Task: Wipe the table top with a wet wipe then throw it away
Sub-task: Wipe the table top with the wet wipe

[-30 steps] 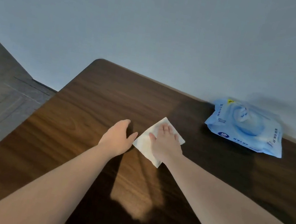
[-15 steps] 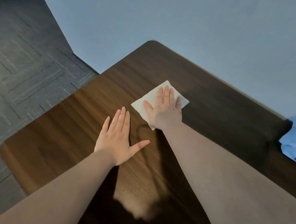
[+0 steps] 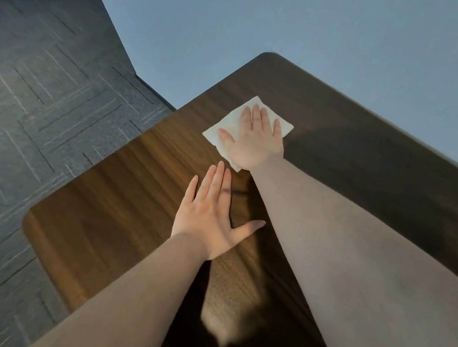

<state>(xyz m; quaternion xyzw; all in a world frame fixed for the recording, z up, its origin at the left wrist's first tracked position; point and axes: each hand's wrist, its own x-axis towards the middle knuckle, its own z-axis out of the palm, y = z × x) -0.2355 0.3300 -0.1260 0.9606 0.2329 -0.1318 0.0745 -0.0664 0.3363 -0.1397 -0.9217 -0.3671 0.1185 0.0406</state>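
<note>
White square wet wipe [image 3: 231, 125], spread flat near the far left corner of the dark wood-grain bench [image 3: 115, 200], partly covered.

Our right hand [image 3: 252, 141] lies flat, palm down, fingers [image 3: 256, 114] spread and stretched forward, the bare forearm reaching far out from the lower right. Our left hand [image 3: 210, 218] also lies flat and open just behind it, fingers together, thumb splayed toward the right forearm, wrist straight, forearm bare.

Right hand [image 3: 252, 142] flat on white wipe [image 3: 228, 129], table [image 3: 116, 194] far corner; left hand [image 3: 209, 221] flat beside.
</note>
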